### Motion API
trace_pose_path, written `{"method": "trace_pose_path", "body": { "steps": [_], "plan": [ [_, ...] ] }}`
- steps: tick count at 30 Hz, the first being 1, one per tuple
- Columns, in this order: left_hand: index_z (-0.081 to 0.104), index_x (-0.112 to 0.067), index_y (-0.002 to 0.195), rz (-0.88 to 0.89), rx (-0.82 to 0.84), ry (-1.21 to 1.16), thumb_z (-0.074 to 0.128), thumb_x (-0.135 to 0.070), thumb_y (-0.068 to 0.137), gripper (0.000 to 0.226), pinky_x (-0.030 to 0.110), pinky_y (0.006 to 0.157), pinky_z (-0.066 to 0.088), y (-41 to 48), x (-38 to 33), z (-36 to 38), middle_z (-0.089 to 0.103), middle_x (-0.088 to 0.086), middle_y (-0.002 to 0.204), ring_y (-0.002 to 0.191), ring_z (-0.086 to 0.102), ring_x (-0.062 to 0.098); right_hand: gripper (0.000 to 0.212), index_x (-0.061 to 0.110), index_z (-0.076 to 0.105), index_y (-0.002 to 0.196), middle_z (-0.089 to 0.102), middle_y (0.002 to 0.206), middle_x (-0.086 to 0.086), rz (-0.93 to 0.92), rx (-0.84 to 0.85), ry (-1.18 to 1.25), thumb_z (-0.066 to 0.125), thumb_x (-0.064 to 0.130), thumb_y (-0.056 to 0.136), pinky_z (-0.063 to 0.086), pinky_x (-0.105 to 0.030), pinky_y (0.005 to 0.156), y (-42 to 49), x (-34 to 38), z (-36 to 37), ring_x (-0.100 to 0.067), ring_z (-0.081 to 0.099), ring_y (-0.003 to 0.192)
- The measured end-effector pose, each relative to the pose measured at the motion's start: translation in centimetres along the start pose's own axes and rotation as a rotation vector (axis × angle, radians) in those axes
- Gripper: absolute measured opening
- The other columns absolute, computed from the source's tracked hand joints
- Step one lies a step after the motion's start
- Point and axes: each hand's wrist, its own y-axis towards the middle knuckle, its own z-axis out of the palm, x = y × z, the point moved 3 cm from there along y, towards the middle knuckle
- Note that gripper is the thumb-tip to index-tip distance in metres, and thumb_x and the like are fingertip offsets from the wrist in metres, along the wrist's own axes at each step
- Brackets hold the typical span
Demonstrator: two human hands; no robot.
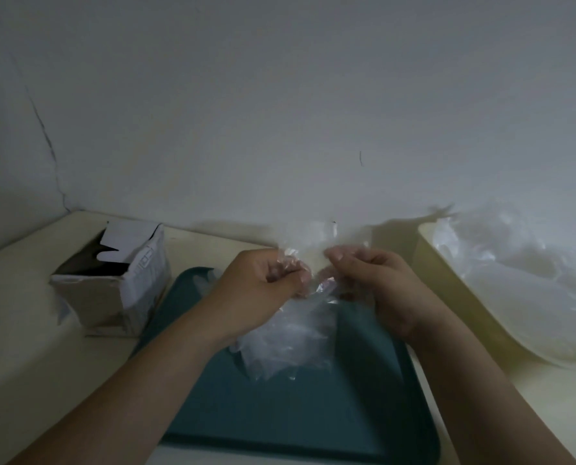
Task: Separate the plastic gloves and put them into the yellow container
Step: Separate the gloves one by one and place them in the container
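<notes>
A bunch of clear plastic gloves (pixel 291 344) hangs between my two hands above a teal tray (pixel 279 417). My left hand (pixel 256 280) pinches the bunch's upper edge from the left. Close beside it, my right hand (pixel 370 280) pinches the same edge from the right, fingertips nearly touching. A thin flap of the plastic sticks up behind my fingers. The yellow container (pixel 454 290) stands at the right, holding a heap of loose clear gloves (pixel 521 273).
An open, torn cardboard box (pixel 118 283) stands left of the tray on the cream tabletop (pixel 28 347). A white wall runs right behind everything. More clear plastic (pixel 206 280) lies at the tray's far left corner.
</notes>
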Motion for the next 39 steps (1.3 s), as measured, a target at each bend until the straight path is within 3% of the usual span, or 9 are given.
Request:
{"method": "trace_pose_path", "body": {
  "steps": [3,6,11,17,20,24,27,33,39],
  "plan": [
    [0.078,-0.01,0.09,0.03,0.014,-0.055,0.071,-0.015,0.098,0.012,0.022,0.062,0.054,-0.1,-0.2,0.2,0.078,0.008,0.077,0.064,0.071,0.017,0.021,0.0,0.071,0.085,0.067,0.078,-0.023,-0.067,-0.084,0.028,0.072,0.019,0.095,0.058,-0.041,0.07,0.2,-0.1,0.8,-0.029,0.065,0.068],
    [0.079,-0.016,0.089,0.023,-0.076,-0.041,0.072,-0.02,0.098,0.011,0.025,0.05,0.049,0.2,-0.1,-0.9,0.072,0.007,0.066,0.049,0.055,0.017,0.03,0.012,0.061,0.07,0.054,0.053,-0.003,-0.205,-0.37,-0.077,0.068,0.018,0.099,0.037,-0.021,0.044,0.1,0.8,0.0,-0.012,0.044,0.044],
    [0.077,-0.028,0.083,0.044,-0.171,0.435,0.072,-0.033,0.095,0.014,0.025,0.057,0.05,1.1,1.1,-3.8,0.07,-0.009,0.064,0.055,0.061,0.008,0.032,0.015,0.069,0.072,0.06,0.054,0.002,-0.23,-0.444,-0.476,0.067,0.032,0.099,0.044,-0.027,0.055,-1.0,3.1,-2.2,-0.01,0.053,0.048],
    [0.063,-0.039,0.069,0.011,0.358,0.747,0.074,-0.038,0.085,0.019,0.027,0.067,0.055,-0.8,1.9,1.4,0.064,-0.019,0.074,0.07,0.063,0.0,0.027,0.019,0.075,0.077,0.072,0.069,-0.001,-0.254,-0.405,-0.815,0.068,0.036,0.096,0.054,-0.032,0.064,-1.7,4.9,-1.6,-0.014,0.069,0.064],
    [0.063,-0.041,0.074,0.039,0.377,0.788,0.071,-0.041,0.081,0.011,0.033,0.075,0.06,-1.1,3.4,2.8,0.061,-0.017,0.085,0.079,0.063,0.006,0.018,0.022,0.078,0.089,0.075,0.076,0.004,-0.326,-0.369,-0.691,0.064,0.016,0.097,0.061,-0.035,0.072,-1.7,4.8,-1.5,-0.012,0.071,0.071],
    [0.073,-0.031,0.088,0.004,0.361,0.69,0.073,-0.033,0.087,0.002,0.038,0.078,0.061,-0.6,4.3,2.4,0.071,-0.013,0.082,0.077,0.068,0.005,0.034,0.019,0.079,0.088,0.076,0.075,-0.004,-0.305,-0.334,-0.392,0.054,-0.004,0.095,0.058,-0.035,0.059,-1.3,4.1,-1.3,-0.016,0.068,0.064],
    [0.071,-0.033,0.076,-0.018,0.306,0.629,0.066,-0.027,0.093,0.019,0.034,0.07,0.057,0.2,4.3,1.3,0.069,-0.017,0.071,0.067,0.064,0.001,0.028,0.017,0.078,0.079,0.076,0.089,-0.016,-0.282,-0.267,-0.331,0.061,0.004,0.098,0.052,-0.034,0.073,-1.4,3.9,-1.5,-0.024,0.067,0.078],
    [0.08,-0.019,0.086,-0.098,-0.025,-0.04,0.063,-0.017,0.102,0.024,0.016,0.068,0.048,0.7,0.5,-2.4,0.078,-0.013,0.082,0.076,0.064,0.003,0.02,0.014,0.078,0.089,0.068,0.08,-0.012,-0.158,0.132,-0.237,0.061,0.016,0.099,0.055,-0.03,0.066,-2.4,4.1,-0.6,-0.024,0.064,0.07],
    [0.08,-0.013,0.08,-0.137,0.118,-0.551,0.063,-0.018,0.095,0.024,0.036,0.067,0.062,-0.1,-1.9,-2.2,0.068,0.012,0.082,0.074,0.069,0.021,0.031,0.011,0.079,0.102,0.07,0.114,-0.004,-0.186,0.216,-0.217,0.078,0.038,0.087,0.034,-0.065,0.115,-1.6,2.6,0.4,-0.039,0.055,0.124]
  ]
}}
